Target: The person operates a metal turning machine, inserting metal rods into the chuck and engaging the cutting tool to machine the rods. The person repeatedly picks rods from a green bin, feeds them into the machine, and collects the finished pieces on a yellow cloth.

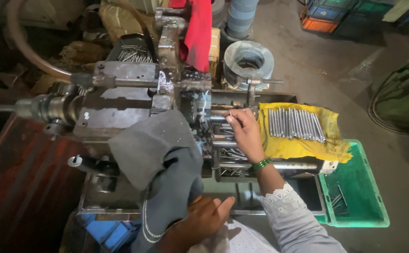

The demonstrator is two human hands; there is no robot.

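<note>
At the far left a steel shaft (36,107) is sticking out sideways from a dark, oily metal machine (134,100) that is filling the middle of the scene. Draped over the near side of the machine, a grey cloth (160,164) is hanging down toward the person. The left hand (204,216) is resting at the near edge against the lower end of that cloth, fingers loosely curled and thumb out, touching the fabric rather than clamping it. Far behind the machine a red rag (198,30) is hanging from its top, and a grey metal ring (248,60) is lying on the floor just to the right of it. The right hand (244,131), with a green bangle (261,164) at the wrist, is reaching into the machine's middle and pinching a thin metal pin (230,114) between thumb and fingertips, just beside the machine's horizontal bars. Right of that hand, a yellow cloth (302,147) is lying on the machine's right end, carrying a neat row of metal rods (295,124) side by side. At the near right a green plastic crate (361,197) is sitting on the floor, holding a few loose pins.
</note>
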